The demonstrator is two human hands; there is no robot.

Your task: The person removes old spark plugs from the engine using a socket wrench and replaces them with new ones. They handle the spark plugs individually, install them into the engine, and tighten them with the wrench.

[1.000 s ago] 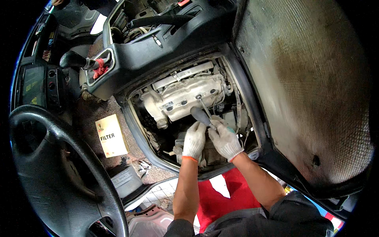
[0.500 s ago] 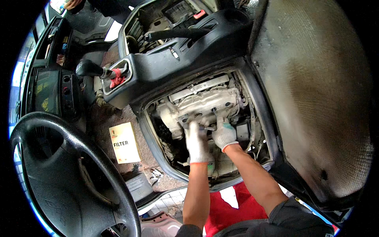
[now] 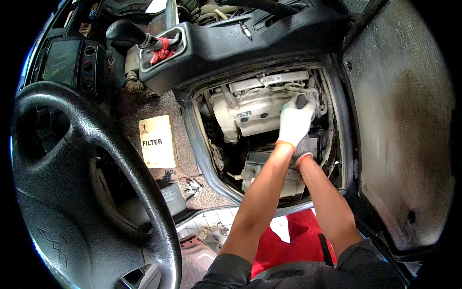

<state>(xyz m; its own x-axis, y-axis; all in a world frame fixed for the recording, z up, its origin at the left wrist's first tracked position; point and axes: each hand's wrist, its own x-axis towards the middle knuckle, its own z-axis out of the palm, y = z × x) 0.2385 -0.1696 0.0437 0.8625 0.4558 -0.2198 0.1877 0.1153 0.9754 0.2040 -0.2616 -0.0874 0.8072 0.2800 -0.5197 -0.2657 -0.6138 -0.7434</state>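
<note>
Below me lies a silver-grey engine cover with round dark holes along it. My left hand, in a white knit glove, is closed over the right end of this cover. From its grip sticks up the dark rounded end of a tool handle; the rest of the tool is hidden. My right hand, gloved too, lies under and behind the left one, so its fingers do not show. A dark box-shaped part with a pale cap sits nearer me in the engine bay.
A black rim frames the bay. Left are a steering wheel, a cream box and several small spark plugs on carpet. Another spark plug lies on the console, near the gear lever. A raised seat stands right.
My view has shifted, and both hands have gone from the cover's middle to its right end. The left now crosses over the right, with a dark handle end showing in its grip.
</note>
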